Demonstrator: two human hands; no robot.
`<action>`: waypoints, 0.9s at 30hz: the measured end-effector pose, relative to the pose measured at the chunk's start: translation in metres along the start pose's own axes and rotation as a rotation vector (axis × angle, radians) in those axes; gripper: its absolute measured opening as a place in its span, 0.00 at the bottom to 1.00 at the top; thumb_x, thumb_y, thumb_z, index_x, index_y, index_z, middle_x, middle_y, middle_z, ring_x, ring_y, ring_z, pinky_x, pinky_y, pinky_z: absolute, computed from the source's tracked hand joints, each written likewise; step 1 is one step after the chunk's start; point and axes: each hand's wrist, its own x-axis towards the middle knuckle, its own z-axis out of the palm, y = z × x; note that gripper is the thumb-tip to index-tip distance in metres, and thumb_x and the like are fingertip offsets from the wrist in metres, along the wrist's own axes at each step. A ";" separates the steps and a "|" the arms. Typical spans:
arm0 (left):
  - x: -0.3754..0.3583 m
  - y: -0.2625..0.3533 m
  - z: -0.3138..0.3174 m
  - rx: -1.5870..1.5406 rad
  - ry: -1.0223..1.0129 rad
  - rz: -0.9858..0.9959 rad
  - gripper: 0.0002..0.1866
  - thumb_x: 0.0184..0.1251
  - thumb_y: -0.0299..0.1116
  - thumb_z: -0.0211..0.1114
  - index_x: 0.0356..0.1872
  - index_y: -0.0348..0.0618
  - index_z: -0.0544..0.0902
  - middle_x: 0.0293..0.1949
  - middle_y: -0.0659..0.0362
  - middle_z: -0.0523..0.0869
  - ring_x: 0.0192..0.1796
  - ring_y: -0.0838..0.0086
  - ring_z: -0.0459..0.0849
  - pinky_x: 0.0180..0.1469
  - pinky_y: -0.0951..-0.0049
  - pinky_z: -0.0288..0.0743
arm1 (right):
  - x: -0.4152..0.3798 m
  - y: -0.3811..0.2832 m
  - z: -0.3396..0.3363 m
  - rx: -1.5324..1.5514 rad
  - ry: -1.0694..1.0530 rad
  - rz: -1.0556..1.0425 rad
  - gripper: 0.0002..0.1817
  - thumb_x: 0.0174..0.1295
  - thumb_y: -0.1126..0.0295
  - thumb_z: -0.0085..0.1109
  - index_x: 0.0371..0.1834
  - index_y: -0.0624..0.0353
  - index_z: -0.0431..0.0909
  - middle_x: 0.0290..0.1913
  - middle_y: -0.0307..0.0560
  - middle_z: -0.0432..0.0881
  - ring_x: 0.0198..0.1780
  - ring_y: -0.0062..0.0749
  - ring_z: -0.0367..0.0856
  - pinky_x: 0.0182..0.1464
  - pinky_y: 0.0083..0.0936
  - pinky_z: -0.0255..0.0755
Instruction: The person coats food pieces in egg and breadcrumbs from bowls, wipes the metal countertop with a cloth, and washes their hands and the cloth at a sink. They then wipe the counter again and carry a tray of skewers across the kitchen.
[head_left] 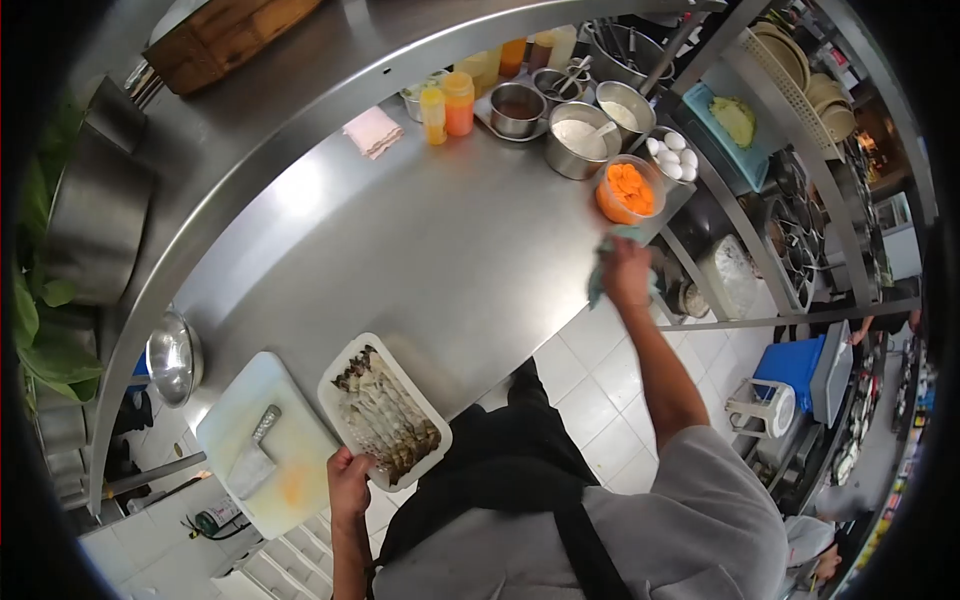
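Observation:
My left hand (349, 484) grips the near left corner of a white tray (411, 380), thumb over the rim. Peeled shrimp (390, 415) with tails lie in rows inside it. Away to the right, my right hand (627, 274) is closed on a green cloth (598, 284) at the table's right edge, just below a tub of sliced carrots (630, 190). Left of the tray, a cleaver-like knife (252, 468) rests on a white cutting board (235, 415) with an orange stain.
The steel table (400, 240) curves ahead. At its back stand squeeze bottles (458, 103), a folded pink cloth (372, 132), a pot of white powder (580, 138) and a bowl of eggs (672, 155). A metal bowl (174, 358) sits far left. Shelving (745, 225) borders the right.

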 end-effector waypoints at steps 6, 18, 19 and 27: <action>0.006 0.020 0.000 0.107 -0.044 0.126 0.13 0.56 0.20 0.59 0.41 0.32 0.85 0.37 0.60 0.88 0.38 0.78 0.83 0.44 0.77 0.73 | -0.106 -0.220 0.034 0.436 -0.369 -0.551 0.16 0.59 0.71 0.56 0.50 0.60 0.81 0.48 0.54 0.80 0.54 0.50 0.77 0.59 0.47 0.73; -0.013 0.054 -0.002 0.031 -0.007 0.270 0.13 0.55 0.18 0.58 0.41 0.30 0.85 0.39 0.59 0.89 0.39 0.79 0.83 0.48 0.77 0.73 | 0.014 -0.154 -0.080 0.177 -0.285 -0.590 0.26 0.57 0.63 0.67 0.61 0.52 0.78 0.60 0.51 0.78 0.60 0.49 0.78 0.61 0.46 0.73; -0.016 0.047 0.001 0.031 0.001 0.258 0.13 0.55 0.18 0.58 0.41 0.30 0.85 0.39 0.59 0.89 0.38 0.79 0.82 0.47 0.77 0.73 | 0.032 -0.132 -0.084 0.042 -0.253 -0.550 0.32 0.58 0.57 0.70 0.66 0.52 0.74 0.66 0.52 0.75 0.64 0.51 0.76 0.66 0.50 0.68; -0.046 -0.014 0.046 0.146 -0.035 0.127 0.13 0.55 0.21 0.60 0.42 0.32 0.85 0.37 0.59 0.89 0.35 0.78 0.84 0.40 0.77 0.76 | -0.129 -0.023 -0.097 0.303 -0.711 -0.272 0.29 0.66 0.52 0.62 0.67 0.53 0.76 0.59 0.58 0.82 0.60 0.53 0.80 0.63 0.43 0.74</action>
